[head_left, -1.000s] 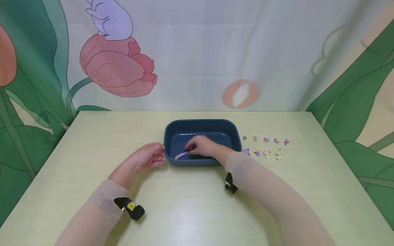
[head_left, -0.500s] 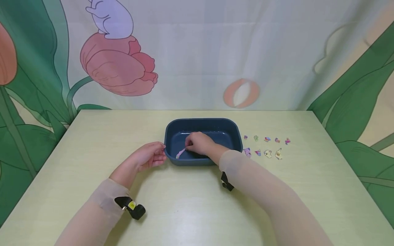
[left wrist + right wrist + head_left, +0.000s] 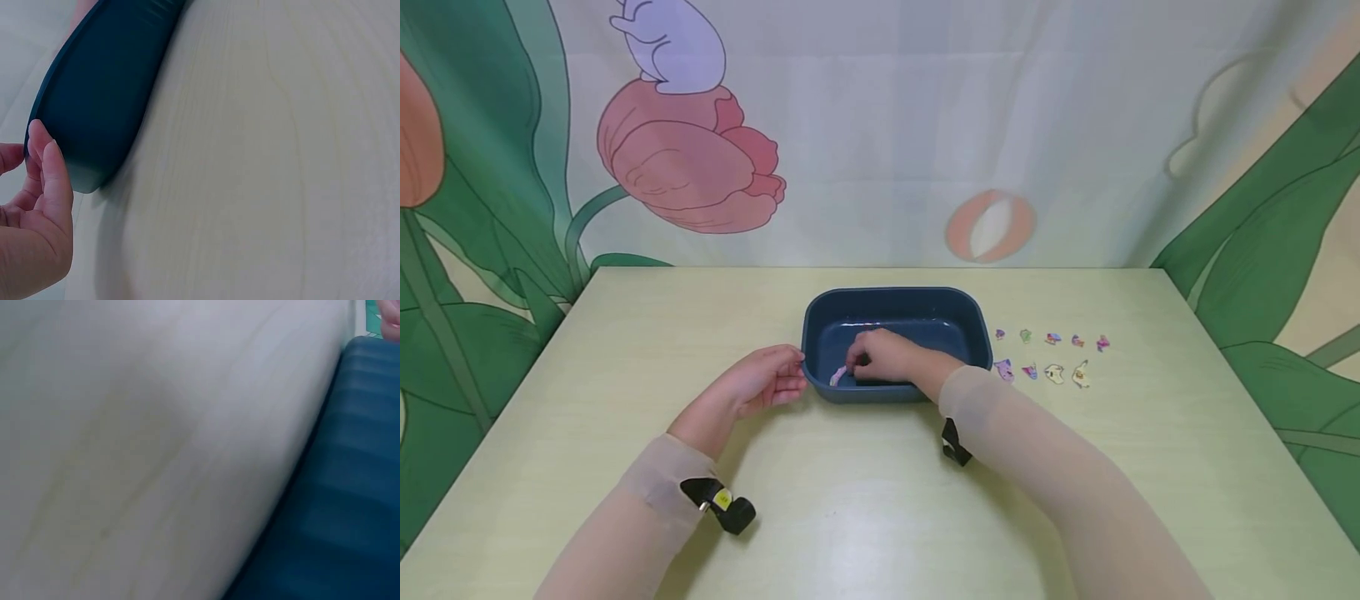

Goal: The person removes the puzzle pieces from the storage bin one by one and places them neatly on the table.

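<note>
In the head view, a dark blue rectangular basin stands on the table. My left hand holds its left rim; the left wrist view has the thumb on one side of the basin wall and the fingers on the other. Reaching into the basin from the right, my right hand has curled fingers and pinches the upper end of a small pinkish sticker near the left wall. The fingertip contact is small and partly hidden. The right wrist view catches only a bit of a hand beyond the basin's side.
Right of the basin, several small colourful cut-out stickers lie in two rows on the pale wooden table. A printed curtain hangs behind the table's back edge. Both forearms wear sleeves with black wrist cameras.
My right hand's spread fingers have closed in on the pinkish sticker, whose upper end has shifted and bent. My left hand stays on the rim.
</note>
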The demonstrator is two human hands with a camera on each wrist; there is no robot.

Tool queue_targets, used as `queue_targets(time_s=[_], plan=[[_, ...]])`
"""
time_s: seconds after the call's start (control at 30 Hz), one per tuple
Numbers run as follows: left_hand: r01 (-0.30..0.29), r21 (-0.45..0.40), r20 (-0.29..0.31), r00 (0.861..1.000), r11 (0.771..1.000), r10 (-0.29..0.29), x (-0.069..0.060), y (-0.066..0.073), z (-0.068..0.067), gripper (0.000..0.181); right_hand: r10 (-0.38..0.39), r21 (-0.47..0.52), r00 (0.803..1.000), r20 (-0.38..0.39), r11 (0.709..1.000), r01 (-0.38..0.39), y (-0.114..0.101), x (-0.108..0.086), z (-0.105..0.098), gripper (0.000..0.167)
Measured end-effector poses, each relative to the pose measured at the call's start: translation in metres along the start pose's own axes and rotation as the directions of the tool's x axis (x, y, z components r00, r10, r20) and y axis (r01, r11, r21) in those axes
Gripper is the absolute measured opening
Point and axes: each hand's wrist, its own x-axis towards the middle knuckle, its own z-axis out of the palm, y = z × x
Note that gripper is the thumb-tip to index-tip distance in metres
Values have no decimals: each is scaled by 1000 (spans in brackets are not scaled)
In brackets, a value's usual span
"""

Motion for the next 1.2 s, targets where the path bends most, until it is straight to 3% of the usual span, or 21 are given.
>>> queue_targets(time_s=[0.1,0.23,0.47,0.7,0.9,1.2], plan=[[1,0,-1,1000,1000,-1,0,0,0,13,7,2,999,36,1000,-8,0,0,0,19],[1,-2,1,1000,1000,-1,0,0,0,13,19,-45,999,28,999,-18,0,1,1,30],[0,-1,-3,1000,1000,0,1,0,0,14,20,-145,998,66,989,-11,-4,1,3,65],[1,-9,-7,1000,1000,-1,0,1,1,12,-7,-204,994,105,979,28,-7,1,3,48],[2,-6,-4,1000,1000,-2,0,1,1,12,-37,-278,985,167,957,83,-9,0,1,51],[4,3,4,1000,1000,-4,-1,2,1,13,13,-173,992,122,985,9,-8,3,2,52]])
